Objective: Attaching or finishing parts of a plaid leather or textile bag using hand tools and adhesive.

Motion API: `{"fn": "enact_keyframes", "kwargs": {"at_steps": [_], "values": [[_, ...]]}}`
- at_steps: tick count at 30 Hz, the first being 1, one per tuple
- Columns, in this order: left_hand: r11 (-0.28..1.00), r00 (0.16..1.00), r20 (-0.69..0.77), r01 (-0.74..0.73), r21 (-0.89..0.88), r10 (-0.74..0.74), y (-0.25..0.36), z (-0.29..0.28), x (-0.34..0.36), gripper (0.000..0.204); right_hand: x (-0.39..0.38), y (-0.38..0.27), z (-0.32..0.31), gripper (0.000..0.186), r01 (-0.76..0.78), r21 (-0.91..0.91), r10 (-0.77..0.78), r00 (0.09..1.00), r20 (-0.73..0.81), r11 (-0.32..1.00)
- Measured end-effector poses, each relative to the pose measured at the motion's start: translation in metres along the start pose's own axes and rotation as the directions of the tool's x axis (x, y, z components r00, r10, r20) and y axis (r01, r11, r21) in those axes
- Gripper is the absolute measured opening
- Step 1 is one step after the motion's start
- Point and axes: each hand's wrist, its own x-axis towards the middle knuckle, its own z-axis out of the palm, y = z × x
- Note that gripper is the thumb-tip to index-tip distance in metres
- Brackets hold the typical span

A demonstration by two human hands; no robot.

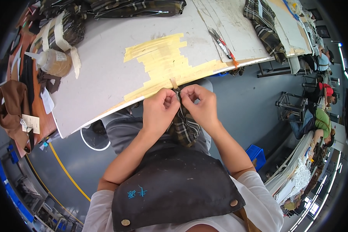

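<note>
A dark plaid cloth piece (185,125) hangs from between my hands at the table's front edge and drops over my lap. My left hand (158,110) pinches its upper end from the left, thumb against curled fingers. Close beside it, my right hand (202,103) pinches the same end from the right. Just past the fingertips, a narrow tan strip (173,82) runs up onto the table edge; whether it joins the cloth is hidden by my fingers. Yellow tape (162,58) covers the tabletop in front of my hands.
Red-handled snips (222,43) lie on the grey-white table (104,73). Folded plaid garments (139,8) sit at the back, with another plaid piece (266,31) at right. A glue bottle (55,62) stands at left. A blue crate (256,155) is on the floor; people work further right.
</note>
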Motion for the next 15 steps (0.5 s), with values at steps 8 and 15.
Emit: {"fn": "enact_keyframes", "kwargs": {"at_steps": [8, 15], "values": [[0.865, 0.930, 0.023, -0.349, 0.361, 0.366, -0.001, -0.003, 0.007, 0.005, 0.006, -0.002, -0.002, 0.006, 0.295, -0.262, -0.295, 0.955, 0.039, 0.919], [0.990, 0.996, -0.054, 0.066, -0.126, -0.073, -0.002, 0.006, 0.000, 0.004, 0.003, -0.001, 0.007, 0.006, -0.049, 0.051, 0.052, 0.998, -0.045, 0.997]]}}
